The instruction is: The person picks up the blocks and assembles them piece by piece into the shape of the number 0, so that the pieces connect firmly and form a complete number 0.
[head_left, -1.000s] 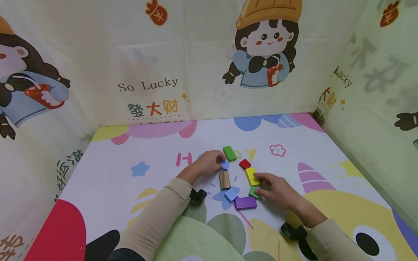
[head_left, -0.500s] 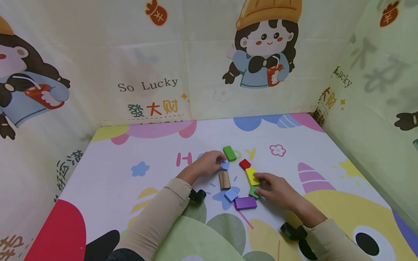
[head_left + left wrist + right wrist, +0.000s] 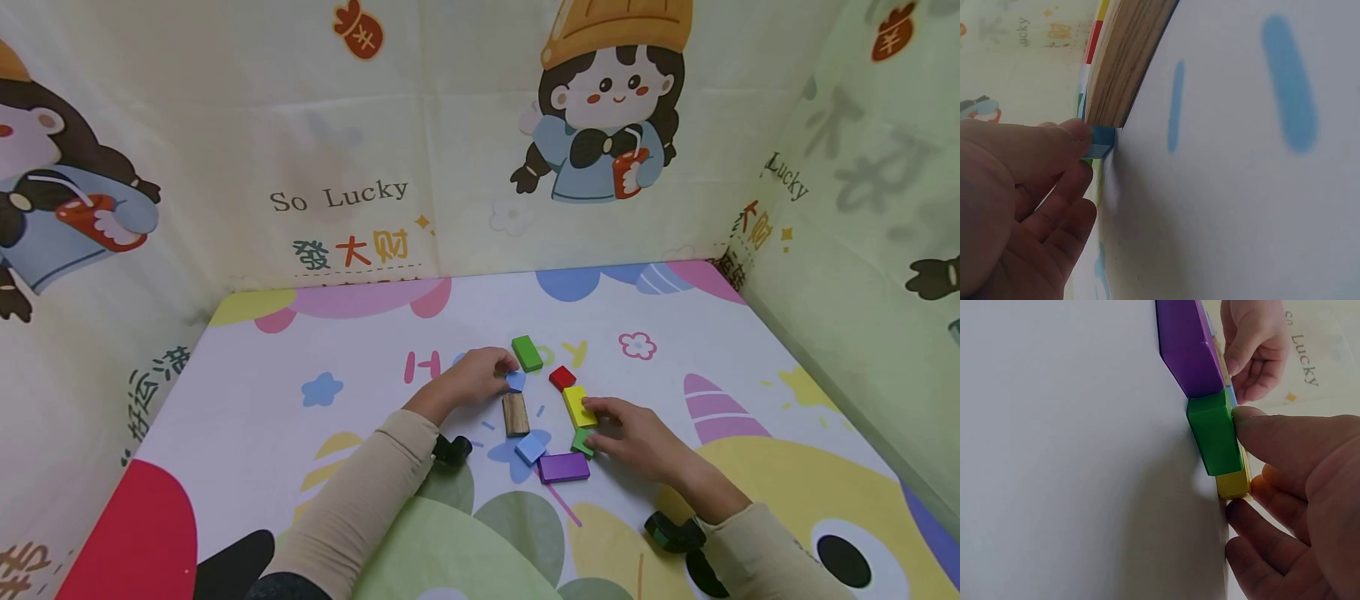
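My left hand [image 3: 483, 375] is at the left side of the ring of blocks, pinching a small blue block [image 3: 516, 381] between thumb and index finger. That block abuts the end of a wood-grain block [image 3: 515, 415] in the left wrist view. My right hand [image 3: 637, 437] lies along the opposite side. Its thumb touches a small green block [image 3: 1216, 434], and its index finger is against a yellow block [image 3: 579, 407]. A purple block [image 3: 564, 468] meets the green one at the near end. Another blue block [image 3: 531, 448] sits between the purple and wood-grain blocks.
At the far end lie a longer green block [image 3: 527, 353] and a red block [image 3: 562, 377], with a gap between them. A printed cloth [image 3: 390, 333] covers the table. Patterned curtains [image 3: 465, 150] rise behind it and along both sides.
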